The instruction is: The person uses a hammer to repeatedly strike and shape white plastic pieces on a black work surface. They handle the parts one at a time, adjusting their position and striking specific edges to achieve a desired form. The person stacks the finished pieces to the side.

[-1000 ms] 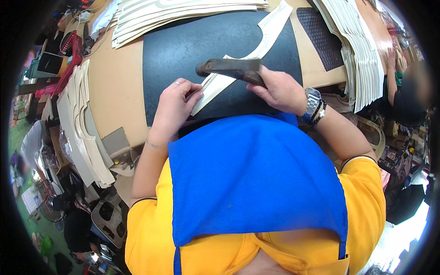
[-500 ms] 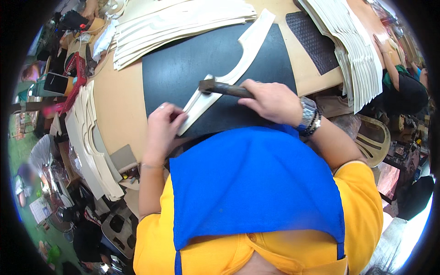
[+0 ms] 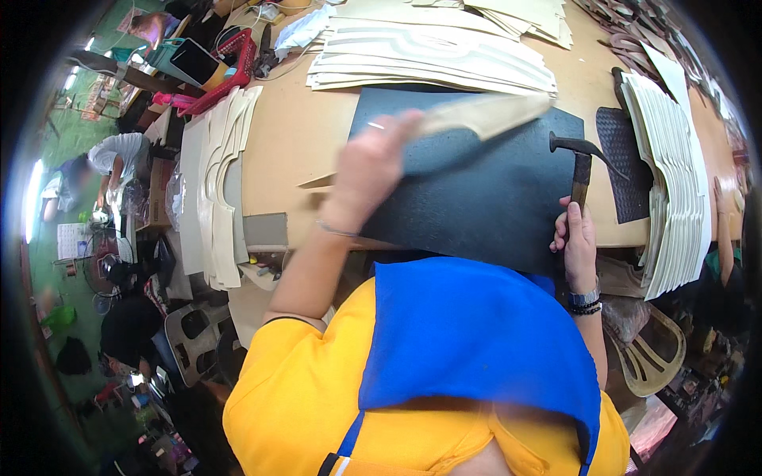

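My left hand (image 3: 371,166) is raised over the black mat (image 3: 468,206), closed on a long cream curved piece (image 3: 508,113) that is blurred by motion and reaches from the tan table on the left across the mat toward the back right. My right hand (image 3: 577,242) is at the mat's right edge, wrapped round the dark handle of a hammer (image 3: 581,174), held with its long, curved metal head pointing up, away from me.
Stacks of cream pattern pieces lie behind (image 3: 429,55), left (image 3: 214,190) and right (image 3: 671,198) of the mat, beside a dark textured sheet (image 3: 623,159). A red plastic basket (image 3: 236,71) sits back left. Other people work at left (image 3: 119,159) and far right (image 3: 722,262).
My left hand has swung up and rightward, lifting the cream piece. My right hand has drawn the hammer away from the piece to the mat's right edge, turning it upright. The view has shifted.
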Tool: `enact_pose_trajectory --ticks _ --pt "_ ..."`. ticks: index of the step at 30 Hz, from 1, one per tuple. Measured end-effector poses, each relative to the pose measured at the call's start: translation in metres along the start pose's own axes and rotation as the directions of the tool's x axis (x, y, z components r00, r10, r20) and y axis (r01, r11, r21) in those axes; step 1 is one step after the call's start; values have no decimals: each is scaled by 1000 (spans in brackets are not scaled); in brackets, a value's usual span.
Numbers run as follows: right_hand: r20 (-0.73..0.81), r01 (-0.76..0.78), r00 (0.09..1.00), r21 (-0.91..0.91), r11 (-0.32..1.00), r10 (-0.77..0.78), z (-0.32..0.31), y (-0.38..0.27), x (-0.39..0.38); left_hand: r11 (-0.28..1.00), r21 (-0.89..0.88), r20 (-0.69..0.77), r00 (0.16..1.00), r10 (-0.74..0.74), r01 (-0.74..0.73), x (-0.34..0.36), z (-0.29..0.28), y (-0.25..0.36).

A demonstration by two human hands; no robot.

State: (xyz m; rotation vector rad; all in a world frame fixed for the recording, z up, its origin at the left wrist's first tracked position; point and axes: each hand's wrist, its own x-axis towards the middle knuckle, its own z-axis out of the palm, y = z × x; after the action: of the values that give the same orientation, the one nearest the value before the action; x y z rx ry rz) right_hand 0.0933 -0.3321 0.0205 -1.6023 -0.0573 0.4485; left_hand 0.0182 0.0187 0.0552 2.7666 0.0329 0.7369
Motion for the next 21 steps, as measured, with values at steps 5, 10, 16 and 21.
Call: enact_pose_trajectory --ticks 5,10,16,21 --pt "33 -43 998 -10 999 44 2 -6 2 691 -495 -40 781 -624 527 -20 -67 -114" --pt "82 -37 996 -10 999 37 5 -8 4 642 180 -11 654 -756 745 -129 -98 -260" --pt "24 -42 999 11 999 42 4 -6 5 895 214 -85 921 -381 391 -34 -29 -175" --pt "10 -37 999 -8 999 37 3 -5 6 991 -122 57 997 56 -48 102 49 -73"
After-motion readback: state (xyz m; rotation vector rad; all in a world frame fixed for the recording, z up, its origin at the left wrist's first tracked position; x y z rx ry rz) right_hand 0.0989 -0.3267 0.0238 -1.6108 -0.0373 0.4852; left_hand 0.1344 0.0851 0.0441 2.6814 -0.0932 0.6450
